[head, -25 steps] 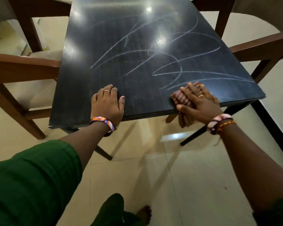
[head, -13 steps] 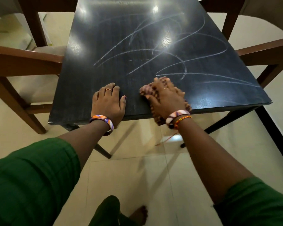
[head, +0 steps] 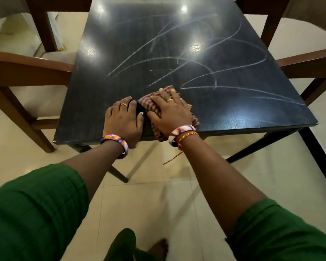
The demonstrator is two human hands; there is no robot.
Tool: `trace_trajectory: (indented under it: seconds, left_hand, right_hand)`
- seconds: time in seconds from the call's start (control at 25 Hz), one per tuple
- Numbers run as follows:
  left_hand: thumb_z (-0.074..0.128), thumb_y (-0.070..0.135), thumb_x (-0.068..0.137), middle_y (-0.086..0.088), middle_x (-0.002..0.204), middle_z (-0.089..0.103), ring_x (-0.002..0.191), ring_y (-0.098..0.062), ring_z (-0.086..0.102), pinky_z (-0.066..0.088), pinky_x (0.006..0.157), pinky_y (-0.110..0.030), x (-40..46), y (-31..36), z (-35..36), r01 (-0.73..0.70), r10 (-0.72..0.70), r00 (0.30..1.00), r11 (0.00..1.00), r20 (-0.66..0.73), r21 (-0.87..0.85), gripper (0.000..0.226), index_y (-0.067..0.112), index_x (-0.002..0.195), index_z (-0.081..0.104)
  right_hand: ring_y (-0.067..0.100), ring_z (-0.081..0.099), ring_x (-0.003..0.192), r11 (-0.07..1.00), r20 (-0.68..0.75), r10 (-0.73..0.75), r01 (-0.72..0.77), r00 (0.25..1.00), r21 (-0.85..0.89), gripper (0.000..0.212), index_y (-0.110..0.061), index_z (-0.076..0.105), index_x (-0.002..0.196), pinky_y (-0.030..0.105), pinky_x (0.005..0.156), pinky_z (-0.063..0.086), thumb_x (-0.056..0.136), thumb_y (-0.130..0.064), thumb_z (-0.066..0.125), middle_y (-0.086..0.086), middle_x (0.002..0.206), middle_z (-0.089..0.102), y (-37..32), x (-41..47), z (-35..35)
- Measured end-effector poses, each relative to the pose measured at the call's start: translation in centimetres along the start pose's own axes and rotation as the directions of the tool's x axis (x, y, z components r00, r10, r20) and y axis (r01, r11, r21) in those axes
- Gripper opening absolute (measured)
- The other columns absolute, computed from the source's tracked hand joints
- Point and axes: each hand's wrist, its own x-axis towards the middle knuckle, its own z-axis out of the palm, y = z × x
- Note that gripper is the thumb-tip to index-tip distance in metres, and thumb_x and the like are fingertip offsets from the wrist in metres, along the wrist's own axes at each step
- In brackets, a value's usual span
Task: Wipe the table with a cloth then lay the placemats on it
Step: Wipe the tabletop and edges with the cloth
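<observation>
A black table (head: 120,53) fills the upper middle of the head view, its top crossed by white chalk scribbles (head: 205,72). A brown checked cloth (head: 149,102) lies on the table's near edge, partly hanging over it. My right hand (head: 169,113) presses flat on the cloth, fingers spread. My left hand (head: 122,119) rests flat on the bare tabletop right beside it, thumb almost touching the right hand. No placemats are in view.
Brown wooden chairs with pale seats stand at the table's left (head: 26,72) and right (head: 305,61). Cream floor tiles (head: 158,204) lie below me, and my bare foot (head: 158,247) shows at the bottom.
My right hand has slid the cloth leftward along the near edge, from the table's right part until it sits next to my left hand. The left hand has stayed in place.
</observation>
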Motion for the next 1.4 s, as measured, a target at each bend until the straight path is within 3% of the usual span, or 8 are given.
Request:
trace_trajectory:
  seconds: [0.12,0.32,0.68,0.88,1.08,1.16,1.28,1.4]
  left_hand:
    - [0.025,0.041,0.089,-0.011,0.145,0.041,0.135,-0.029,0.036,0.026,0.111,-0.042,0.1,0.0,-0.1,-0.002,0.002,1.000,1.000,0.004,0.001,0.059,0.010,0.135,0.044]
    - [0.030,0.039,0.095,-0.011,0.145,0.040,0.134,-0.029,0.037,0.027,0.111,-0.042,0.2,-0.2,0.3,0.006,-0.006,1.000,1.000,0.003,0.007,0.051,0.010,0.136,0.043]
    - [0.030,0.037,0.089,-0.013,0.143,0.047,0.132,-0.029,0.043,0.029,0.111,-0.040,-0.1,0.1,0.0,0.002,-0.002,1.000,1.000,0.000,-0.032,0.057,0.007,0.135,0.046]
    - [0.047,0.024,0.094,-0.011,0.126,0.060,0.112,-0.027,0.056,0.043,0.092,-0.036,1.6,-1.2,-1.6,-0.061,0.061,0.998,0.995,0.002,-0.084,0.034,0.007,0.121,0.059]
    - [0.052,0.009,0.089,-0.015,0.122,0.061,0.115,-0.030,0.055,0.042,0.099,-0.039,5.0,-5.8,-2.3,0.055,-0.100,0.978,0.970,-0.182,-0.236,0.020,0.004,0.104,0.065]
    - [0.050,0.007,0.089,-0.017,0.131,0.055,0.125,-0.031,0.048,0.037,0.107,-0.040,7.0,-6.8,-2.3,0.200,-0.245,0.951,0.953,-0.189,-0.228,0.028,0.001,0.115,0.060]
    - [0.047,0.006,0.090,-0.018,0.140,0.046,0.131,-0.033,0.041,0.032,0.111,-0.042,9.4,-8.3,-2.0,0.296,-0.318,0.939,0.940,-0.127,-0.168,0.038,0.000,0.127,0.051]
    - [0.044,0.008,0.092,-0.018,0.143,0.044,0.134,-0.033,0.039,0.029,0.114,-0.042,10.1,-9.6,-1.8,0.311,-0.324,0.944,0.938,-0.070,-0.151,0.040,0.001,0.131,0.048]
  right_hand:
    - [0.023,0.015,0.145,0.976,-0.069,0.216,-0.214,0.974,0.026,0.051,-0.034,0.038,0.141,0.048,0.113,0.018,0.092,-0.045,0.043,-0.006,0.156,0.025,5.9,0.5,-2.2]
    - [0.037,0.017,0.140,0.722,-0.070,0.687,-0.691,0.723,-0.047,0.053,-0.027,0.030,0.145,0.062,0.110,0.015,0.094,-0.042,0.038,0.001,0.158,0.019,13.0,0.2,-6.7]
    - [0.034,0.019,0.139,0.995,0.115,0.090,-0.085,0.989,-0.047,0.048,-0.037,0.034,0.141,0.057,0.107,0.019,0.094,-0.042,0.038,-0.007,0.156,0.022,-1.7,3.3,-1.3]
    - [0.031,0.015,0.143,0.902,0.168,0.422,-0.395,0.891,-0.171,0.052,-0.030,0.033,0.144,0.053,0.114,0.009,0.094,-0.036,0.045,0.001,0.158,0.019,8.4,2.2,-5.7]
    - [0.034,0.034,0.133,0.781,0.369,0.551,-0.619,0.749,0.089,0.042,-0.003,0.035,0.142,0.030,0.097,0.036,0.104,-0.021,0.028,0.019,0.146,0.037,5.6,3.6,-5.7]
    - [0.033,0.034,0.135,0.901,0.430,0.364,-0.429,0.826,0.062,0.042,-0.009,0.039,0.141,0.030,0.094,0.040,0.101,-0.021,0.036,0.013,0.149,0.037,1.4,5.2,-2.5]
    - [0.034,0.015,0.142,1.000,0.182,0.026,-0.025,0.983,-0.006,0.049,-0.036,0.030,0.145,0.050,0.109,0.019,0.097,-0.043,0.035,-0.007,0.158,0.016,-5.1,8.0,1.1]
    - [0.031,0.013,0.141,0.999,0.108,-0.037,0.040,0.993,-0.032,0.048,-0.047,0.027,0.142,0.053,0.106,0.019,0.094,-0.047,0.034,-0.015,0.158,0.011,-4.6,9.5,0.4]
